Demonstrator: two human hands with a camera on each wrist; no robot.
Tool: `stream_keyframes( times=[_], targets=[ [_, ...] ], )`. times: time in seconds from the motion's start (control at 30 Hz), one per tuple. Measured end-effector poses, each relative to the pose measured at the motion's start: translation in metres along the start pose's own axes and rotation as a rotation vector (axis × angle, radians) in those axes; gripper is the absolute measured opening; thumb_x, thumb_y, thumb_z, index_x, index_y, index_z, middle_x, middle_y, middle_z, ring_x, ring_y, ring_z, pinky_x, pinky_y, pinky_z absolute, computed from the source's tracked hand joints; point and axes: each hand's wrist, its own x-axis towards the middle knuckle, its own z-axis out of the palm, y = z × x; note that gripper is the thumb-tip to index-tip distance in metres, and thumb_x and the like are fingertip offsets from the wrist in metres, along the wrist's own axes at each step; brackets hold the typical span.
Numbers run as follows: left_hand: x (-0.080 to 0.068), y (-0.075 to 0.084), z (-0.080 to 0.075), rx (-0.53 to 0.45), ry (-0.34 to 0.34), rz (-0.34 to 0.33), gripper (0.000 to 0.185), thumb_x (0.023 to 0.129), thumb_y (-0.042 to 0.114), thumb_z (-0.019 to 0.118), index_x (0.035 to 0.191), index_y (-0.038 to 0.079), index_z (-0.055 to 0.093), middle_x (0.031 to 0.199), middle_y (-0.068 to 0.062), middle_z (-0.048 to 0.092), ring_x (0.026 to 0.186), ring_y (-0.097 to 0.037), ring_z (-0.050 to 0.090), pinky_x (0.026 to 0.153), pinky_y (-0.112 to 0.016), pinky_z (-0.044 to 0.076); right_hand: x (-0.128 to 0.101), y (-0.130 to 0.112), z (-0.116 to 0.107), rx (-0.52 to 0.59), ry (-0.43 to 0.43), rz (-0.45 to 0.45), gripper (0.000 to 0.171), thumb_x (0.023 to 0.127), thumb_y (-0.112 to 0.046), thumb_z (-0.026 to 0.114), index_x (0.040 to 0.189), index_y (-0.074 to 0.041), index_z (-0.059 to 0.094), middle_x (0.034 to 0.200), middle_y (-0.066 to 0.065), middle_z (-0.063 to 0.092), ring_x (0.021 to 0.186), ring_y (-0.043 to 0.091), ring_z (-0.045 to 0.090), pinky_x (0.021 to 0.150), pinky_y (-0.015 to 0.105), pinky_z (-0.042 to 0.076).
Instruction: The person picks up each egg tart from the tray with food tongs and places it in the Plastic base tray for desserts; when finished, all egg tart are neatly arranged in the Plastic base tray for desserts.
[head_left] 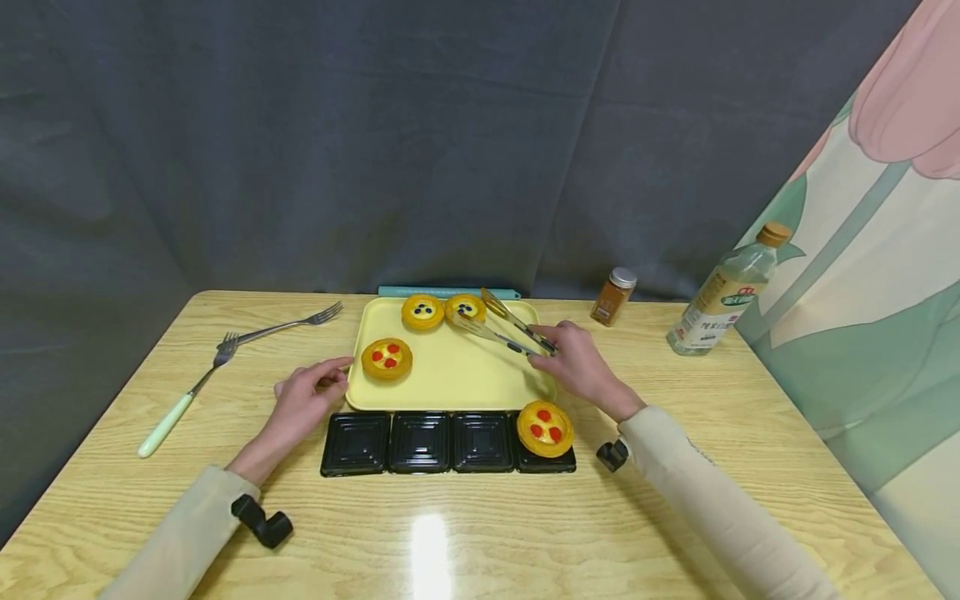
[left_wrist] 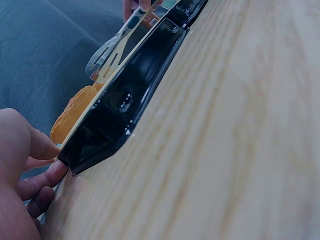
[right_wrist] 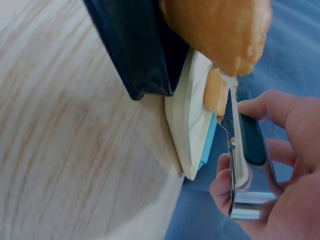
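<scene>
My right hand [head_left: 581,367] is squeezing the tongs [head_left: 504,327], tips straddling a blueberry tart [head_left: 465,308] at the tray's [head_left: 450,379] far edge. Left hand [head_left: 303,400] rests loose against the tray's near corner, probably steadying it.

Lighting: even, bright overhead; white glare patch on my table [head_left: 431,542] near me. Shadows soft. Head view bends at edges; both wrist views blurred up close, tilted.
</scene>
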Motion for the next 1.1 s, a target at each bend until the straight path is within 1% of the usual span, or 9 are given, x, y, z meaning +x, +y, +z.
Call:
stream_keyframes(
  times=[0.2, 0.43, 0.67, 0.83, 1.1],
  targets=[
    [-0.001, 0.001, 0.000, -0.020, -0.006, -0.006, 0.038, 0.098, 0.008, 0.063, 0.135, -0.001, 0.062, 0.104, -0.010, 0.068, 0.104, -0.033, 0.058, 0.086, -0.052, 0.017, -0.001, -0.001, 0.000, -0.001, 0.016, -0.012, 0.047, 0.085, -0.007, 0.074, 0.130, 0.005, 0.065, 0.089, 0.019, 0.061, 0.075, 0.025, 0.051, 0.063, 0.035, 0.041],
    [-0.002, 0.001, 0.000, -0.022, -0.005, 0.001, 0.038, 0.098, 0.008, 0.063, 0.135, -0.001, 0.062, 0.103, -0.010, 0.068, 0.104, -0.033, 0.058, 0.086, -0.053, 0.017, -0.003, -0.002, 0.000, -0.002, 0.027, -0.037, 0.045, 0.085, -0.005, 0.073, 0.129, 0.006, 0.066, 0.088, 0.018, 0.061, 0.075, 0.025, 0.052, 0.063, 0.035, 0.041],
    [-0.001, 0.000, 0.000, -0.016, 0.001, 0.005, 0.038, 0.098, 0.008, 0.063, 0.135, 0.000, 0.062, 0.103, -0.009, 0.069, 0.104, -0.033, 0.058, 0.086, -0.052, 0.018, -0.006, -0.001, -0.002, 0.008, 0.044, -0.055, 0.047, 0.084, -0.004, 0.073, 0.129, 0.006, 0.065, 0.087, 0.019, 0.061, 0.074, 0.025, 0.050, 0.062, 0.035, 0.041],
    [-0.001, 0.000, 0.001, -0.017, 0.002, 0.003, 0.038, 0.098, 0.008, 0.063, 0.135, 0.000, 0.063, 0.103, -0.010, 0.069, 0.103, -0.033, 0.058, 0.086, -0.051, 0.018, -0.012, -0.001, -0.003, 0.012, 0.051, -0.071, 0.047, 0.084, -0.005, 0.072, 0.129, 0.006, 0.065, 0.084, 0.018, 0.060, 0.072, 0.024, 0.048, 0.060, 0.034, 0.040],
    [0.000, -0.001, 0.000, -0.016, 0.001, 0.004, 0.038, 0.098, 0.008, 0.063, 0.135, 0.000, 0.062, 0.103, -0.010, 0.069, 0.105, -0.034, 0.057, 0.086, -0.052, 0.017, -0.028, -0.006, -0.011, 0.036, 0.060, -0.082, 0.048, 0.084, -0.003, 0.072, 0.131, 0.004, 0.065, 0.087, 0.019, 0.060, 0.072, 0.023, 0.048, 0.061, 0.034, 0.040]
  ],
)
